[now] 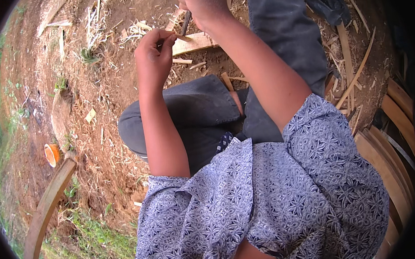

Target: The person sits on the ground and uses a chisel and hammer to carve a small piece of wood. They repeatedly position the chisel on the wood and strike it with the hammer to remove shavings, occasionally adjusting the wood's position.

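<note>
My left hand (155,49) pinches a thin sliver of wood (183,37) between thumb and fingers. Under its free end lies a flat pale wooden board (195,43) on the ground. At the top edge, my right hand (205,6) is closed around a tool with a dark narrow blade (186,22). The blade points down toward the sliver and the board. Its handle is mostly hidden by my fist and the picture's edge, so I cannot tell its exact kind.
My bent leg (191,104) and outstretched leg (285,34) frame the work spot. Wood shavings (137,29) litter the brown soil. Long wooden strips (348,68) lie to the right, near stacked planks (385,161). An orange object (52,154) and a beam (46,210) are at left.
</note>
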Demonstrator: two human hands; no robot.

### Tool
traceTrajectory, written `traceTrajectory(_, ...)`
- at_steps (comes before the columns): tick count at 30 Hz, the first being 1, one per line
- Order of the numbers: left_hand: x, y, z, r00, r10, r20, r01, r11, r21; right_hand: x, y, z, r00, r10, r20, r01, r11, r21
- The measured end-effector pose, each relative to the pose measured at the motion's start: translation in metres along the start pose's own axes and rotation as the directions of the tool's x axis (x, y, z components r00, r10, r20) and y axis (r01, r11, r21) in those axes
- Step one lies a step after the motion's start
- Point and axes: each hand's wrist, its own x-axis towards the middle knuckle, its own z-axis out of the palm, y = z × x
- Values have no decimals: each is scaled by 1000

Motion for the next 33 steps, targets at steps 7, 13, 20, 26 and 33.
traceTrajectory(7, 0, 12, 4, 999, 37, -22, -36, 997, 73, 3, 23, -3, 992, -119, 38, 119, 993, -22)
traceTrajectory(13, -1, 13, 5, 999, 29, -27, -26, 994, 105, -4, 32, -3, 994, -102, 42, 105, 990, -91)
traceTrajectory(20, 2, 24, 4, 1000, 7, -17, -5, 993, 121, -16, 68, -13, 971, -140, 193, 189, 945, -266)
traceTrajectory(26, -2, 7, -1, 1000, -22, -21, 23, 998, 56, 2, 54, -25, 995, -100, -23, 99, 994, -35)
traceTrajectory(33, -1, 8, -3, 998, -56, 6, 56, 998, 7, 5, 25, -5, 996, -86, 23, 85, 995, 62)
